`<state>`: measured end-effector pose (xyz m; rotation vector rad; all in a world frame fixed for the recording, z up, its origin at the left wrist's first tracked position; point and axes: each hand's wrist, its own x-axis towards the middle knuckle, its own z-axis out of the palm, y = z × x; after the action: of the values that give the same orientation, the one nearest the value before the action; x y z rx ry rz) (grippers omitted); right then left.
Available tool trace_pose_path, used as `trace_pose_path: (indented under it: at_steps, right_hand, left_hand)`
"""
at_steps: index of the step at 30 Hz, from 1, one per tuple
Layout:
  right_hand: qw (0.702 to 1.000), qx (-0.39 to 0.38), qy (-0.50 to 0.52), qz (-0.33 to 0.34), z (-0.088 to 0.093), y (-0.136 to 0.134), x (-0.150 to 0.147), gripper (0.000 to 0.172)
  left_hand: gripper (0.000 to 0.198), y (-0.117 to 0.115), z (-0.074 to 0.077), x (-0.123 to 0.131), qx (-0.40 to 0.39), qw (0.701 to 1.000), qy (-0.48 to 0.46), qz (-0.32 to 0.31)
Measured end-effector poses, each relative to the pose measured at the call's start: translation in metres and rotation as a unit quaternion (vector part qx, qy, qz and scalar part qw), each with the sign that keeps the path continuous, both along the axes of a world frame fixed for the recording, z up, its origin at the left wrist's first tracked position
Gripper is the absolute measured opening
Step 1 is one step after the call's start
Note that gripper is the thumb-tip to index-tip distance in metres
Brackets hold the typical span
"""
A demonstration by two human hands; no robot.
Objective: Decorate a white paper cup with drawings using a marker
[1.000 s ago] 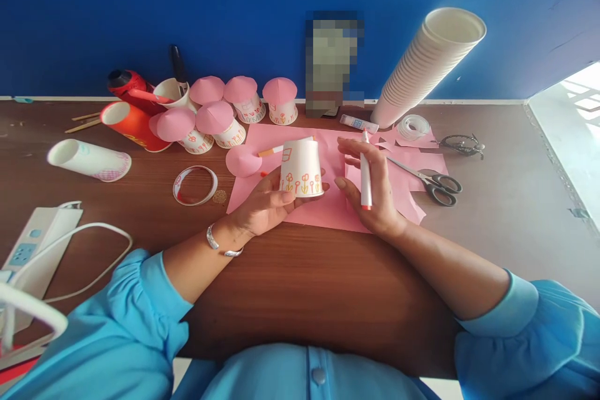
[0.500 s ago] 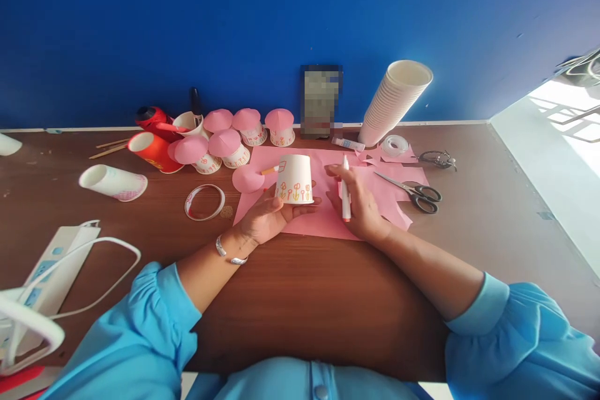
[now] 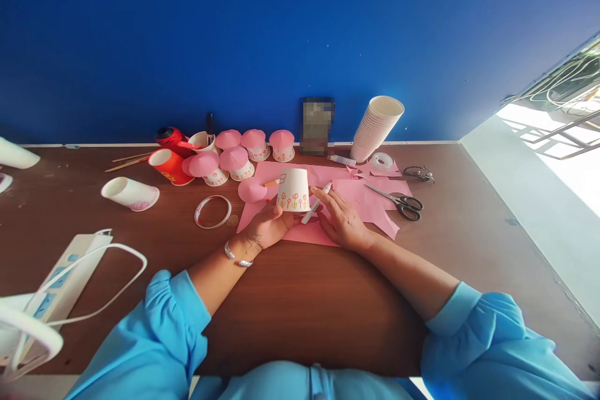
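A white paper cup (image 3: pixel 294 184) is upside down in my left hand (image 3: pixel 268 225), whose fingers are closed around its lower rim. Red and orange flowers are drawn along that rim, and a small window shape shows on the upper left of its side. My right hand (image 3: pixel 345 220) is just right of the cup, with a white marker pen (image 3: pixel 311 211) slanting under its fingers. Part of the pen is hidden by the fingers. Pink paper (image 3: pixel 309 234) lies beneath both hands, and a pink paper cone (image 3: pixel 252 190) is left of the cup.
Several cups with pink cone roofs (image 3: pixel 282 139) stand near the blue wall. A tall stack of cups (image 3: pixel 375 128), a glue tube (image 3: pixel 341 160), scissors (image 3: pixel 405 203) and a clear tape roll (image 3: pixel 381 162) are at the right. Leftward are a tape ring (image 3: pixel 199 215) and power strip (image 3: pixel 77 262).
The marker pen has gone from upright to slanted, with its reddish end now at the top. My right hand has moved left, closer to the cup. The view has shifted slightly.
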<state>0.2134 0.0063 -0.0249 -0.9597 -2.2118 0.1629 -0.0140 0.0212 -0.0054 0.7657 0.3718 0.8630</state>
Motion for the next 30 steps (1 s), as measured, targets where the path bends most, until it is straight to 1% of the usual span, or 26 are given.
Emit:
trace_pose_path:
  at_steps: [3,7,9,12,17,19,25,30]
  right_hand:
    - [1.000,0.001,0.007,0.002,-0.0005,0.0017,0.0008,0.080]
    - [1.000,0.001,0.008,0.007,-0.0016,0.0048,0.0010,0.069]
    - [1.000,0.002,0.010,0.009,-0.0015,0.0058,0.0004,0.066]
    - [1.000,-0.002,0.012,0.008,-0.0004,0.0063,-0.0010,0.066]
    - [1.000,-0.009,0.012,0.000,0.0014,0.0054,-0.0024,0.064]
    - [1.000,-0.010,0.014,0.000,0.0019,0.0053,-0.0023,0.063]
    - [1.000,-0.002,0.018,0.004,0.0026,0.0069,-0.0013,0.055]
    - [1.000,-0.009,0.018,-0.002,0.0006,0.0080,0.0018,0.055]
  left_hand:
    - [0.081,-0.0017,-0.0001,-0.0018,0.000,1.000,0.002,-0.031]
    - [0.084,-0.0047,0.0017,-0.0012,0.017,0.998,0.010,-0.061]
    - [0.086,-0.0055,0.0033,-0.0001,0.021,0.998,0.012,-0.063]
    - [0.085,-0.0055,0.0045,0.0003,0.017,0.998,0.014,-0.061]
    - [0.069,-0.0048,0.0039,-0.0016,0.014,0.998,-0.001,-0.055]
    - [0.066,-0.0051,0.0046,-0.0013,0.014,0.998,-0.001,-0.059]
    - [0.076,-0.0068,0.0054,0.0021,0.020,0.998,0.005,-0.060]
    - [0.069,-0.0080,-0.0011,-0.0023,0.024,0.998,0.027,-0.060]
